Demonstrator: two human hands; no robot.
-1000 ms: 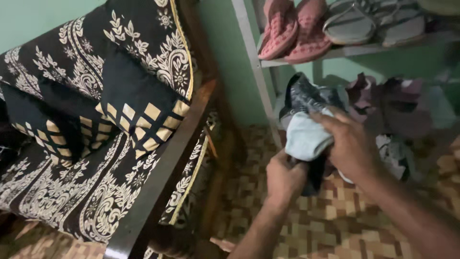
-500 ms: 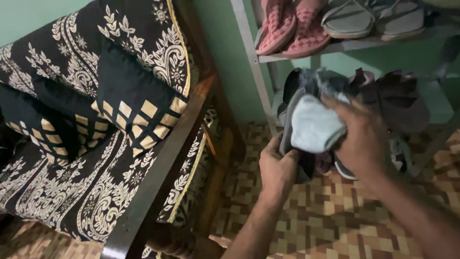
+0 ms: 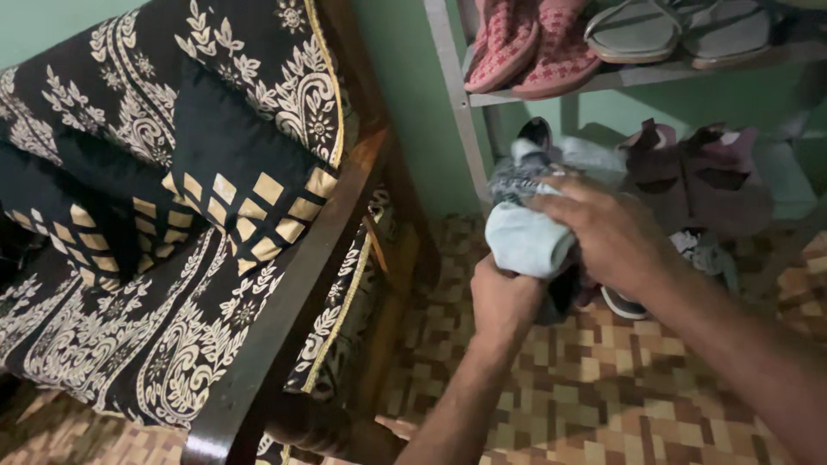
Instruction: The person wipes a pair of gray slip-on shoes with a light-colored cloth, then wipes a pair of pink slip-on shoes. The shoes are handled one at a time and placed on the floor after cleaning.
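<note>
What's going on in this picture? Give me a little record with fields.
left hand: grips the dark shoe from below
right hand: presses a pale cloth against the shoe
shoe rack: stands right behind the hands
top shelf: red patterned slippers, grey sandals
lower shelf: maroon shoes
left of frame: sofa with black patterned cover
floor: brown checkered tiles

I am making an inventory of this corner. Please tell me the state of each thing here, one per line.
Left hand: shut on the dark shoe, from below.
Right hand: pressing the pale cloth.
Pale cloth: bunched against the shoe.
Dark shoe: lifted, toe up.
Red slippers: resting on the upper shelf.
Maroon shoes: on the lower shelf.
</note>
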